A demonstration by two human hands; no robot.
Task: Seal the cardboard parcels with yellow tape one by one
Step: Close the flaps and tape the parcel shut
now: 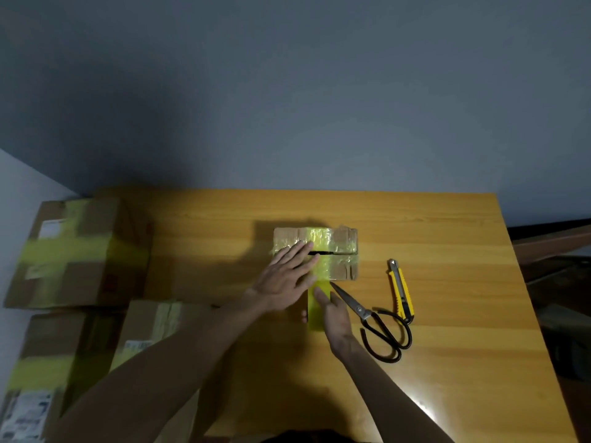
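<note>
Parcel [346, 267] with yellow tape [319, 242] across top

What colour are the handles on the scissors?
Black loops on the scissors, seen best in the head view.

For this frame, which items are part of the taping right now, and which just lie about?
In use: small parcel, yellow tape strip pinched by the right hand, left hand pressing flat on the parcel.
Lying about: scissors, utility knife, taped boxes at left.
</note>
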